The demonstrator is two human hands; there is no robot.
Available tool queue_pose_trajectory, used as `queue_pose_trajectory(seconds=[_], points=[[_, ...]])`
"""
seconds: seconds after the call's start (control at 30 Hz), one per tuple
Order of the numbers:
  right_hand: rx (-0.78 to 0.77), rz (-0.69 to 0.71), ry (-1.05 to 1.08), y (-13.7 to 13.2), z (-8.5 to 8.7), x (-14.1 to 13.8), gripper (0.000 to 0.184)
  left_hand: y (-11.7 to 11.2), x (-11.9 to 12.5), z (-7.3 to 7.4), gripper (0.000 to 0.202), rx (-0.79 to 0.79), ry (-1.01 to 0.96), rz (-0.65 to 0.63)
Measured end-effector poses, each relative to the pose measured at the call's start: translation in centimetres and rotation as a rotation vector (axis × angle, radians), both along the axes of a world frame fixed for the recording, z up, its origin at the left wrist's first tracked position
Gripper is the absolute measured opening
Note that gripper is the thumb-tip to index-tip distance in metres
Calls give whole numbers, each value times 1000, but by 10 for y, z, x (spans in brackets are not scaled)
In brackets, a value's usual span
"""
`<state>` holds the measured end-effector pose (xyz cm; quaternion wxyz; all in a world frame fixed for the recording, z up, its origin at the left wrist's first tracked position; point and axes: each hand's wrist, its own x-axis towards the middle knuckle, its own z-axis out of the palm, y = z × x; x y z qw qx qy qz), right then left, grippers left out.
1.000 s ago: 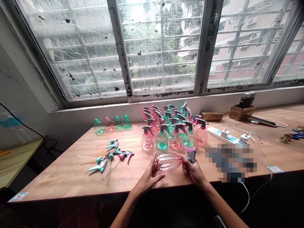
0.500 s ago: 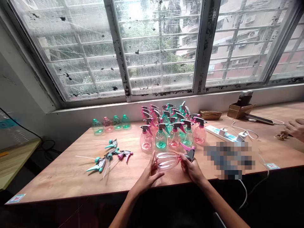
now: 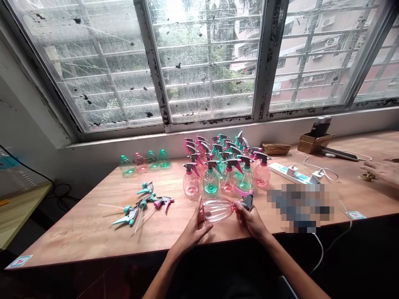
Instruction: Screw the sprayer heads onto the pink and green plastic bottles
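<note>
One pink bottle (image 3: 218, 210) lies sideways between our hands in the head view, just below the middle of the frame; our right hand (image 3: 252, 218) is closed around its neck, just beside the grey-and-pink spray head (image 3: 248, 201); our left hand (image 3: 193, 226) is spread wide at the base, thumb apart from the fingers, and we cannot tell whether it grips; upright spray bottles (image 3: 211, 182) crowd the centre; loose spray heads (image 3: 132, 215) lie left of centre; beyond them stand three green bottles (image 3: 127, 168) and a pink one (image 3: 141, 165).
</note>
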<state>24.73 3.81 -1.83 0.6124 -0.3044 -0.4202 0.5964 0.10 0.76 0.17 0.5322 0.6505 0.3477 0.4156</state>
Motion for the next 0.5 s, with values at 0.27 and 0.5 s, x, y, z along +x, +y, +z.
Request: queue_pose_trajectory(seconds=[0.27,0.5], points=[[-8,20,-14,-2,5,0,43,1,0,-1,110,21,17,8],[-24,26,-38,-4,10,-1,46,1,2,-2,114,41,28,29]])
